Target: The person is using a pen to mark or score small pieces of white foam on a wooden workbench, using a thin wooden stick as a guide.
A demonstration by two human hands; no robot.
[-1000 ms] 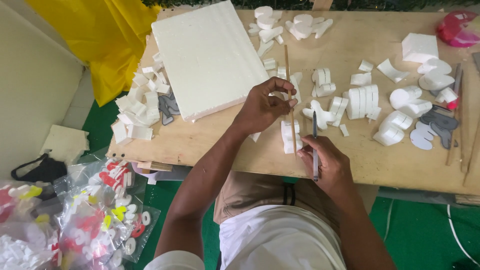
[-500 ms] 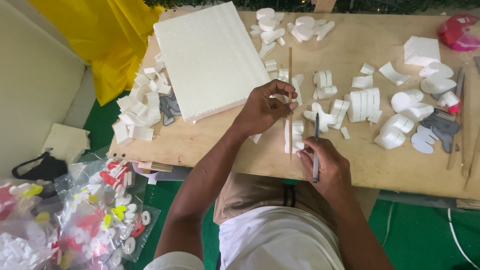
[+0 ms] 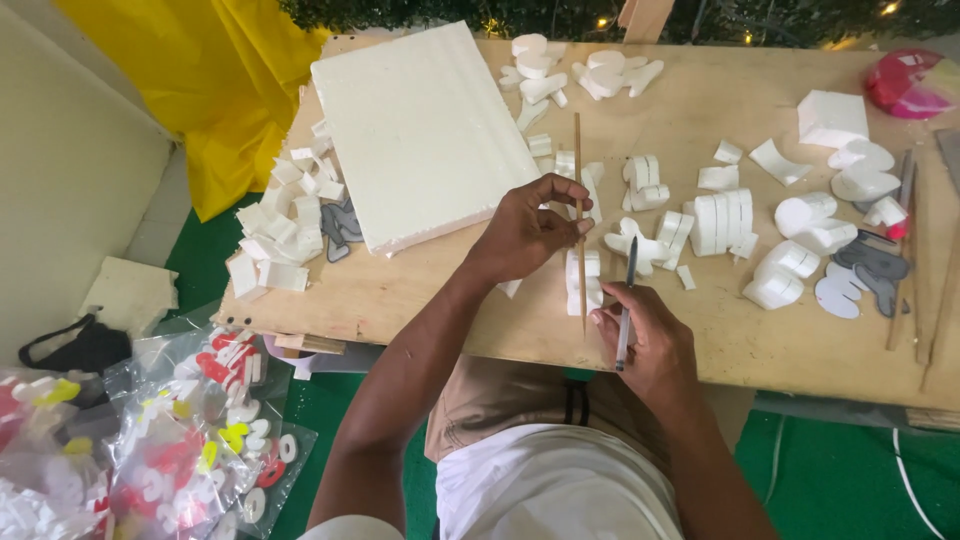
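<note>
Just right of the big foam slab (image 3: 420, 135) on the counter (image 3: 800, 330), left hand (image 3: 525, 232) pins a thin wooden stick (image 3: 579, 220) w/ grip clamped on it, as a straightedge over small foam pcs (image 3: 583, 283). Right hand (image 3: 645, 340), below those pcs, has its grip closed round a pen (image 3: 627, 300), tip up by the stick, prob. to mark along it.

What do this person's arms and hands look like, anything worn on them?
Both arms are bare from the hands up as far as the view shows, with no sleeves in sight. The left hand and right hand wear no gloves; no rings, watch or bands are visible. A white shirt covers the torso.
</note>
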